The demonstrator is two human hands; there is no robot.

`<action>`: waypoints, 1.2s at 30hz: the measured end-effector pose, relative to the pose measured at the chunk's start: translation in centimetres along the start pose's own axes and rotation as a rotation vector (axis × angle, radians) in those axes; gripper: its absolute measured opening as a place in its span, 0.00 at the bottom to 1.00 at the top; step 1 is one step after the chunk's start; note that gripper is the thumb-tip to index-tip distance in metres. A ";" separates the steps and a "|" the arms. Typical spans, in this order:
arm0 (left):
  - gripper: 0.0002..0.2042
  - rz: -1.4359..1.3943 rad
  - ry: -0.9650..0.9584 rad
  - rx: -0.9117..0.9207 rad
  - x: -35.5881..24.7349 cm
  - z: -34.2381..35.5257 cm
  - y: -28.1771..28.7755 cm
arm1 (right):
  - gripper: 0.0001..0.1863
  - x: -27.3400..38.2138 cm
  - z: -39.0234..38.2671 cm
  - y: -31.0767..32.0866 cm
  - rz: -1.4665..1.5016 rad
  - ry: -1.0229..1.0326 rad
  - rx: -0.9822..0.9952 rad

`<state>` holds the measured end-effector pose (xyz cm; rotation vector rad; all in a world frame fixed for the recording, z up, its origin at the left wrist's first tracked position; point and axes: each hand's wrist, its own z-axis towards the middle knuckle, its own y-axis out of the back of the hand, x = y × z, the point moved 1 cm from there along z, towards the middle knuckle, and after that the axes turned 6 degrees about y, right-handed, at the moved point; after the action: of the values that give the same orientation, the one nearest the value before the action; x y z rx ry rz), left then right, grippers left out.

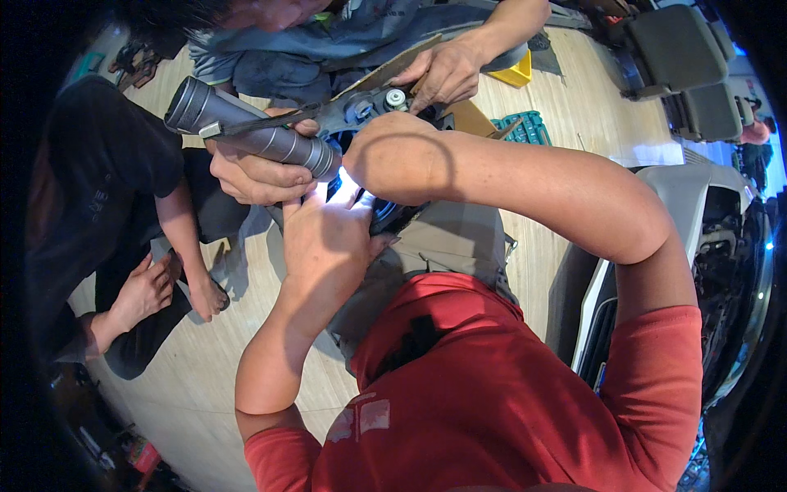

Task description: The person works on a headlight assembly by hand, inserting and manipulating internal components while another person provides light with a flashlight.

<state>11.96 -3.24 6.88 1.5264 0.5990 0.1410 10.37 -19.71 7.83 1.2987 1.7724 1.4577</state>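
Observation:
A dark mechanical part, with a white round piece on its far side, lies between me and a co-worker. My left hand reaches over its near side, fingers stretched apart into a brightly lit opening and thumb out to the right. Above the same opening is my right hand, its wrist bent sharply and its fingers hidden beneath it. A co-worker's hand holds a dark grey flashlight that shines onto my left fingers. The co-worker's other hand rests at the part's far edge.
Another person in dark clothes sits at the left. Beyond my right arm are a yellow bin and a green tool case. A white-edged panel stands at my right; grey seats are farther back.

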 end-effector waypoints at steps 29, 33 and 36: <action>0.15 -0.188 0.207 -0.454 1.2 -10.2 -4.4 | 0.06 1.9 0.8 -0.3 0.050 -0.117 -0.005; 0.15 -0.187 0.220 -0.473 1.2 -10.1 -4.7 | 0.06 2.6 0.9 -0.8 0.020 -0.173 -0.013; 0.15 -0.179 0.220 -0.480 1.2 -10.0 -4.7 | 0.06 2.7 0.9 -0.9 0.009 -0.180 -0.018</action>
<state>7.18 5.92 2.75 0.9943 0.8082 0.2953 9.67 -16.82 7.16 1.3847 1.6353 1.3138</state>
